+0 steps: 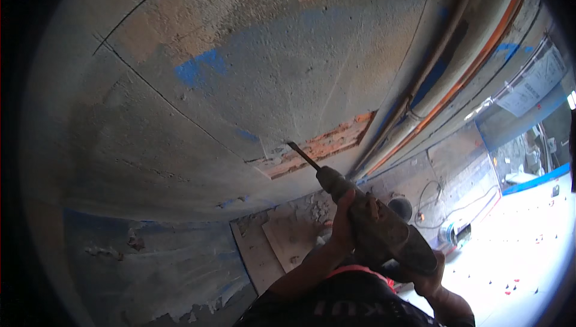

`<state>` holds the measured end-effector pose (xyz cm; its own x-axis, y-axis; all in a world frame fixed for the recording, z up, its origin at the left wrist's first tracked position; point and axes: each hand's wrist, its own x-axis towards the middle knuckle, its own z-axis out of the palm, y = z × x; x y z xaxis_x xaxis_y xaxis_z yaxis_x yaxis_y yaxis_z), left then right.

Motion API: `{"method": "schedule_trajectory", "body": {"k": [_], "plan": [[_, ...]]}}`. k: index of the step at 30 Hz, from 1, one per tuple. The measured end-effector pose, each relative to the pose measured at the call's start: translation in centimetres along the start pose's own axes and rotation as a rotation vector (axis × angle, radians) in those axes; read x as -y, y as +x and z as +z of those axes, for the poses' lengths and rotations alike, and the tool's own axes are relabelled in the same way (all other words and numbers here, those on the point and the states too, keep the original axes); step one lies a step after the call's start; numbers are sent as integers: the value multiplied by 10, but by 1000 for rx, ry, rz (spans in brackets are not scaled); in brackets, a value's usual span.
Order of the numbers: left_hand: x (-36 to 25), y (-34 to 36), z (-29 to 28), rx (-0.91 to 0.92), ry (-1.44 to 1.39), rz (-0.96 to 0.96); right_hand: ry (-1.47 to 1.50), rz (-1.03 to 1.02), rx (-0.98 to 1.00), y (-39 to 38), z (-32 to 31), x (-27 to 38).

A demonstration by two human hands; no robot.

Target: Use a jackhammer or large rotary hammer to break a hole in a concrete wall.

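Note:
My left hand [343,225] is wrapped round the front of a dusty hammer drill [384,228], and my right hand [429,276] grips its rear end. A long chisel bit [306,158] points up-left from the drill, its tip at the upper edge of a chipped strip [324,147] in the grey plastered wall [258,87], near that strip's left part. The strip shows reddish, broken brick-like material. Dark pencilled or cut lines cross the plaster, which has blue patches.
Grey and orange pipes [417,117] run along the wall at right. Below are dusty boards [276,246] with rubble, a dark cylinder [401,209], a looped cable [429,204] and a metal bucket [453,232]. A white tiled floor [504,267] with small spacers lies bottom right.

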<state>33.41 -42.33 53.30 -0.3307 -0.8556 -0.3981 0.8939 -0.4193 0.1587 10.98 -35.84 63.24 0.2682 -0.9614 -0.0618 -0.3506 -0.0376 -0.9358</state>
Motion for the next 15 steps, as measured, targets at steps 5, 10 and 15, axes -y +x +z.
{"method": "schedule_trajectory", "body": {"k": [5,10,15], "plan": [[0,-3,-20,170,-7,43,74,114,102,-6,-2,3],[-2,-1,5,-181,133,162,88,124,64,-8,-4,5],[-6,-10,-13,1,17,70,-4,29,70,-13,5,-3]]}}
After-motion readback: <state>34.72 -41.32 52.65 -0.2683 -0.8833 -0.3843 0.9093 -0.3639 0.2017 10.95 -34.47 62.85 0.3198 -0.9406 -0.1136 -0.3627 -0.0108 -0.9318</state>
